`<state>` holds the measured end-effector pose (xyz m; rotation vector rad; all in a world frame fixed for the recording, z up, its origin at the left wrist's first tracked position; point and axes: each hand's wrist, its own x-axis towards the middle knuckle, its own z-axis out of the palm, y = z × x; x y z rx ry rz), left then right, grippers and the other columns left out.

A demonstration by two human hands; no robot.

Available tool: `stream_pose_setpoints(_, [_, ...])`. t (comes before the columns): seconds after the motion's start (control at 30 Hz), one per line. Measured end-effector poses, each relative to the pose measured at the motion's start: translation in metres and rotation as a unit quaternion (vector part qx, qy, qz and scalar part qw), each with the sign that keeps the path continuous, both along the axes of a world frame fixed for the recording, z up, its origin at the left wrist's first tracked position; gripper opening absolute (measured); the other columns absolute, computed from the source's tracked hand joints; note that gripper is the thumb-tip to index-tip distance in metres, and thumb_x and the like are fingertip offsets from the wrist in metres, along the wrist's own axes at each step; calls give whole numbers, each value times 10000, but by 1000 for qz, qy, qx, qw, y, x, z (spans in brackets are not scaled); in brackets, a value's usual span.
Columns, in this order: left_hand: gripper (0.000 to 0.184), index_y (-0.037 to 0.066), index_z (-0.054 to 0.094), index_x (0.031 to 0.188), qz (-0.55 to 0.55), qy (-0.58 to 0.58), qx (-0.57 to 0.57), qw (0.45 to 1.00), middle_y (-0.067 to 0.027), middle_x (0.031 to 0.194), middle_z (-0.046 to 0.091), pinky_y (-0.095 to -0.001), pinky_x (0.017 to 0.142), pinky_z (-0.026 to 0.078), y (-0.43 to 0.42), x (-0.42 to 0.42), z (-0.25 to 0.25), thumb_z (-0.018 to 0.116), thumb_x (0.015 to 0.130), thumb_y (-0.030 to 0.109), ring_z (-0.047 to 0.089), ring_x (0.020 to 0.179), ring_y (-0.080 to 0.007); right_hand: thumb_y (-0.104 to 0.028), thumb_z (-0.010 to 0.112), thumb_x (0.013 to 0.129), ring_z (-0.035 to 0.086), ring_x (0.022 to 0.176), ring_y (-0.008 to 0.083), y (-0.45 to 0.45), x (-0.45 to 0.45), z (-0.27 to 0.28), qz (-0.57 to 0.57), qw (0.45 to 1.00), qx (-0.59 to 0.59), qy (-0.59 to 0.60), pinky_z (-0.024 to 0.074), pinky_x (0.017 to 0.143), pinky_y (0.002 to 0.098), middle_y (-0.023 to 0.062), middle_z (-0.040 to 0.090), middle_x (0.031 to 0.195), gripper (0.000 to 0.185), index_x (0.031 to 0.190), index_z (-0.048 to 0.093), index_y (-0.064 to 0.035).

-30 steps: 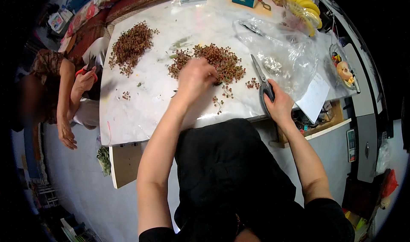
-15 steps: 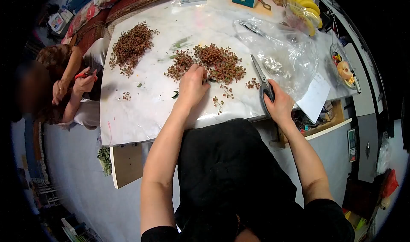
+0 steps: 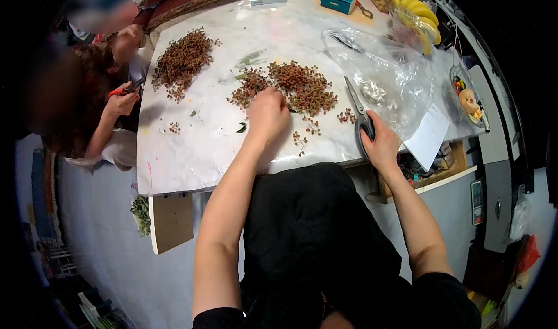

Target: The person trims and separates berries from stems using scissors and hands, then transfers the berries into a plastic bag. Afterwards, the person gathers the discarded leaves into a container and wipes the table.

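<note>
Red handles mark the small scissors (image 3: 125, 89) at the far left, which are in a co-worker's hand (image 3: 122, 103), beside the edge of the white table (image 3: 192, 154). On the table, near this side, lies a first pile of brown-red berry sprigs (image 3: 183, 61), with its length slanting from the near left to the far right. More to the right, a dark leaf (image 3: 241, 128) lies just beside the wearer's left hand (image 3: 268, 117). This hand is at the near side of the middle pile (image 3: 305, 85); its fingers are curled, but the tips are hidden, so I cannot tell if they pinch a stem. I judge that the step in hand is picking among these sprigs, and the next move seems to call for a sure grip on one stem, apart from the others. Some loose sprigs (image 3: 300, 142) lie near the table's front edge. Further right are the large scissors (image 3: 359, 108), at the right of the middle pile and not touching it. Their blades look close together and point away from the wearer, leaning a little to the left; the long axis follows this line. The right hand (image 3: 382, 143) is closed around the dark handles. Behind it lie a clear plastic bag (image 3: 401, 67) and, nearer, a white paper sheet (image 3: 429, 134).
</note>
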<state>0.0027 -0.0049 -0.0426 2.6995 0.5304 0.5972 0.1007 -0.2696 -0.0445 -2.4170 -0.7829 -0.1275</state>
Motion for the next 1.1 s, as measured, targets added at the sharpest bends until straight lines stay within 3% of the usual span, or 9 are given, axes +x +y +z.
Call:
stream_pose_setpoints(0.13, [94,20,632,791,10,-68,-138,988,-90,770,617,-328,626,466,20,-21,16,609,753,103,590,695,-201,-234,648,792,637,798,346,0,0,-2,2,1000,-7,-11,461,702,448,142,665,909,467,1236,527,-157])
stream_pose_setpoints(0.2, [101,13,607,772,-5,-68,-323,944,-42,701,596,-257,602,429,29,-42,30,603,774,113,533,654,-113,-207,661,779,640,802,350,-1,0,-3,-7,1000,-11,3,482,708,422,157,669,899,476,1236,543,-152])
stream_pose_setpoints(0.37, [108,-3,587,814,64,-173,-328,926,-45,736,602,-248,672,460,78,-141,35,584,825,105,561,696,-119,-211,655,784,639,816,351,0,-1,-3,-9,1000,-16,-7,483,707,428,157,669,906,459,1228,548,-164])
stream_pose_setpoints(0.53, [119,-5,543,859,327,-274,-198,883,-62,771,571,-290,660,474,143,-318,14,555,852,113,549,705,-127,-225,650,793,638,825,354,-1,3,-8,-11,1000,-17,-20,483,706,438,153,672,911,460,1236,539,-162])
stream_pose_setpoints(0.63, [208,-21,574,965,500,-37,31,864,-185,930,619,-395,749,466,196,-442,-34,601,792,91,595,856,-310,-226,647,799,638,830,354,0,2,-9,-10,999,-21,-27,483,709,434,153,671,917,458,1240,537,-164])
stream_pose_setpoints(0.73, [271,-1,596,1035,534,61,220,814,-189,1061,592,-400,800,464,164,-419,-21,613,773,62,569,972,-332,-224,643,805,637,841,355,0,0,-7,-8,998,-25,-53,483,716,429,158,668,922,451,1240,538,-164])
stream_pose_setpoints(0.83, [273,50,622,1069,296,-169,-11,940,-109,1051,576,-327,777,510,127,-312,6,618,800,-1,587,943,-231,-218,643,808,633,842,361,1,0,-9,-1,998,-16,-56,479,712,429,164,666,918,448,1241,539,-163])
stream_pose_setpoints(0.93, [205,60,649,1005,154,-141,-161,965,-74,1002,594,-292,705,522,72,-203,20,651,800,53,599,895,-193,-209,649,804,632,838,364,1,0,-5,0,997,-13,-70,478,705,433,161,666,916,455,1243,537,-164])
stream_pose_setpoints(1.1, [273,84,656,1008,11,-59,-22,998,-89,1012,605,-349,755,504,37,-111,7,699,738,85,611,872,-274,-221,654,792,630,838,377,0,2,-6,-10,999,-29,-39,475,724,457,166,667,904,470,1243,535,-166])
